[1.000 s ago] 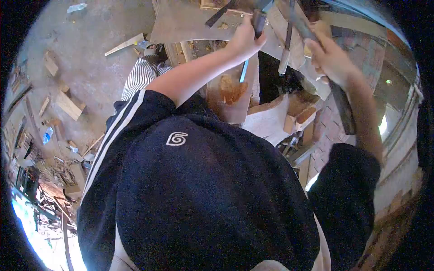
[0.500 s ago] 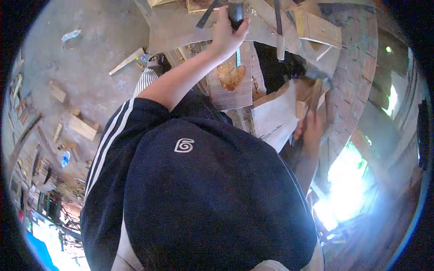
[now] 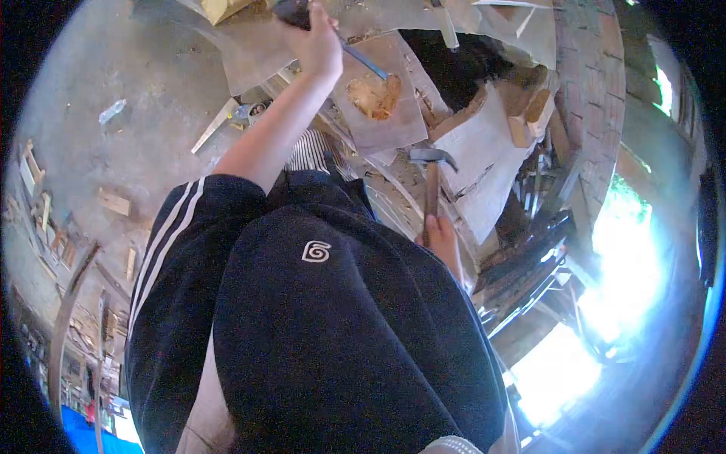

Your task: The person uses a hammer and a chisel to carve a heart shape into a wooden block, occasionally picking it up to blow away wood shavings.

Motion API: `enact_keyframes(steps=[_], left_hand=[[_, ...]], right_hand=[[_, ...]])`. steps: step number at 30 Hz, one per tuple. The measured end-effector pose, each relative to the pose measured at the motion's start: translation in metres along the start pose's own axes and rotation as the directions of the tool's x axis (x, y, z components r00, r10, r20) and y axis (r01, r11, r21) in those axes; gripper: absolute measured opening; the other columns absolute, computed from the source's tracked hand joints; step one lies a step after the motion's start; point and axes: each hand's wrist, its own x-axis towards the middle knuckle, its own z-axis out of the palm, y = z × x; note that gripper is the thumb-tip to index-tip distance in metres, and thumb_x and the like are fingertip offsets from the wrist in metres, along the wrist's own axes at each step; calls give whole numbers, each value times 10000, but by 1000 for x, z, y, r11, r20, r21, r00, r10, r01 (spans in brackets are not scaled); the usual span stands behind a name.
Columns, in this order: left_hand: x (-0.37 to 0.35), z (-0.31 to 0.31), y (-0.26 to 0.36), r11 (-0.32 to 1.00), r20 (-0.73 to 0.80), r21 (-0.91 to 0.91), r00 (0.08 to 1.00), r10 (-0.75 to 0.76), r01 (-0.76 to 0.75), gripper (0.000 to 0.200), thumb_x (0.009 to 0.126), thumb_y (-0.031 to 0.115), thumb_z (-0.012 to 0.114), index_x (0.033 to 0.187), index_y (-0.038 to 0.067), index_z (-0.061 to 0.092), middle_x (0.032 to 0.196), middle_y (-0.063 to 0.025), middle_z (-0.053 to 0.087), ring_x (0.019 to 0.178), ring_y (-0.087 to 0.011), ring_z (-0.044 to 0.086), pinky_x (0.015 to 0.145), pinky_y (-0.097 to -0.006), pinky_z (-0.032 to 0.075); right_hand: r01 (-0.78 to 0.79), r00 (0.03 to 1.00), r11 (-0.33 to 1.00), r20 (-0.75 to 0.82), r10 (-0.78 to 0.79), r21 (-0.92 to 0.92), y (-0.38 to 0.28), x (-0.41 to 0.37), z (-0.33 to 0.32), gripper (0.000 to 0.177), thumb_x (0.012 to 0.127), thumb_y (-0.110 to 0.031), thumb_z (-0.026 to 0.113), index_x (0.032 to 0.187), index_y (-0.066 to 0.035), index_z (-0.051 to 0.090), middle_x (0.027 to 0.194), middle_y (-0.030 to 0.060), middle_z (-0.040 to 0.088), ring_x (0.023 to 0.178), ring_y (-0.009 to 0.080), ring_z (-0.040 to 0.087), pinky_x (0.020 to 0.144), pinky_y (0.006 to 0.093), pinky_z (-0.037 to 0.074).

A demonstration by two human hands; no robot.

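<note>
My left hand, at the top, is closed around a chisel with a dark upper part. The blade slants down to the right, its tip at the edge of a rough orange-brown hollow in a pale wooden board. Lower right, my right hand grips the wooden handle of a hammer. The metal hammer head points upward, below and right of the board, apart from the chisel.
A large pale wood slab with a crack lies to the right, with small wood blocks at its upper end. Wood scraps and a clear plastic bottle lie on the floor at left. A brick surface curves along the right.
The hammer has come from the blocks at the right down and left, now clearly visible. My left hand has shifted left in view, and the chisel now slants. The whole view has shifted.
</note>
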Motion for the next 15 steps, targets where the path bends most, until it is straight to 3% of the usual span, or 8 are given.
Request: enact_keyframes(steps=[5, 6, 7, 8, 10, 11, 13, 15], left_hand=[[0, -24, 18, 983, 79, -13, 980, -182, 183, 252, 932, 288, 583, 810, 94, 480, 700, -35, 497, 649, -169, 504, 653, -316, 462], [-3, -26, 15, 996, 106, -13, 991, -82, 84, 216, 926, 205, 591, 959, 77, 420, 729, -44, 517, 630, -152, 520, 597, -302, 468], [-9, -24, 16, 1000, 129, -19, 991, 20, -17, 310, 920, 122, 598, 1108, 60, 359, 758, -54, 538, 611, -135, 537, 541, -289, 474], [-19, -20, 13, 1000, 140, -5, 990, 24, -24, 310, 920, 122, 598, 1108, 60, 359, 758, -54, 538, 611, -135, 537, 541, -289, 474], [-51, -1, 16, 987, 0, 49, 988, 155, -155, 316, 939, 85, 550, 1171, 68, 336, 805, -69, 521, 623, -137, 521, 555, -291, 479], [-49, -11, 6, 984, 12, 61, 986, 165, -165, 316, 939, 85, 550, 1171, 68, 336, 805, -69, 521, 623, -137, 521, 555, -291, 479], [-44, -27, -11, 992, -104, -124, 993, -49, 36, 381, 936, 66, 531, 1227, 61, 285, 820, -75, 513, 618, -143, 514, 539, -308, 484], [-57, -30, -6, 1000, -104, 6, 995, 8, -8, 418, 924, 50, 526, 1241, 79, 255, 814, -76, 507, 609, -150, 508, 526, -314, 481]], right_hand=[[-71, 993, 991, 101, 60, 111, 26, 9, 22, 250, 986, -314, 492, 890, -86, 454, 591, 26, 492, 450, 108, 443, 408, 267, 343], [-64, 994, 992, 98, 53, 111, 26, 12, 27, 254, 985, -316, 494, 886, -86, 452, 592, 27, 493, 442, 113, 442, 401, 271, 344], [-56, 994, 993, 94, 46, 106, 27, 18, 28, 257, 985, -318, 496, 882, -87, 450, 592, 28, 495, 434, 118, 440, 394, 276, 345], [-59, 993, 991, 105, 46, 121, 30, 28, 29, 257, 985, -318, 496, 882, -87, 450, 592, 28, 495, 434, 118, 440, 394, 276, 345], [-91, 978, 974, 204, 48, 209, 35, 48, 30, 273, 981, -325, 506, 876, -81, 441, 596, 31, 497, 429, 125, 444, 382, 285, 366], [-93, 975, 970, 217, 43, 223, 36, 54, 27, 273, 981, -325, 506, 876, -81, 441, 596, 31, 497, 429, 125, 444, 382, 285, 366], [-135, 955, 967, 289, 69, 216, 29, 57, 17, 238, 993, -336, 486, 939, -107, 449, 625, 26, 487, 466, 96, 443, 405, 250, 356], [-114, 950, 954, 312, 22, 278, 30, 59, 6, 275, 983, -318, 506, 893, -66, 445, 594, 35, 489, 442, 129, 466, 380, 297, 399]])
